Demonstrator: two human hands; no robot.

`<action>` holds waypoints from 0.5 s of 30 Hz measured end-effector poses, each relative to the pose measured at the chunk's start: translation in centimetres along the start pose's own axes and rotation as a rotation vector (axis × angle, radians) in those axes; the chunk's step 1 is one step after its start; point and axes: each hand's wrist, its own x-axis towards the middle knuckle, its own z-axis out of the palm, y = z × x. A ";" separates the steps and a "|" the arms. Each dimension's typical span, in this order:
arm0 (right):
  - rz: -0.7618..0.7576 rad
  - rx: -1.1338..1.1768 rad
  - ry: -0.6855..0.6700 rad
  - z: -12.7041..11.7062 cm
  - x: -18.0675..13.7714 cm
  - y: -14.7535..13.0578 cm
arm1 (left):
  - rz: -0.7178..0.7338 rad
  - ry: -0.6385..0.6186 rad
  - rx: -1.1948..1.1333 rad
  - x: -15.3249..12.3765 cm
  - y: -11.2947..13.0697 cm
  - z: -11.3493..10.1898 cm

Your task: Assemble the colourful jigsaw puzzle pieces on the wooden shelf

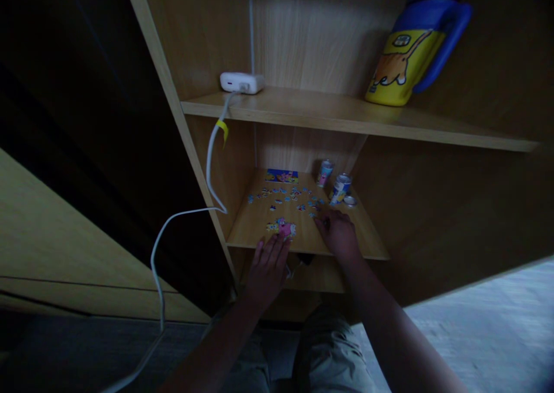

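Note:
Several small jigsaw pieces [288, 197] lie scattered on a low wooden shelf [255, 223]. A joined pink and yellow cluster of pieces [282, 227] sits near the shelf's front edge. My left hand [268, 266] rests at that edge with fingers stretched out, fingertips just below the cluster. My right hand [340, 234] lies on the shelf to the right, fingers curled toward loose pieces; what they pinch is hidden. A colourful picture card [281, 176] lies at the back.
Two small cans [333, 182] and a round lid [350, 201] stand at the shelf's back right. On the upper shelf [337, 116] sit a white power adapter [241, 82] with a dangling cable [208, 173] and a blue-yellow jug [411, 52]. My knees are below.

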 end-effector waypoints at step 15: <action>0.015 -0.046 -0.042 0.2 0.2 0.2 | 0.011 0.014 0.005 0.0 0.0 -0.1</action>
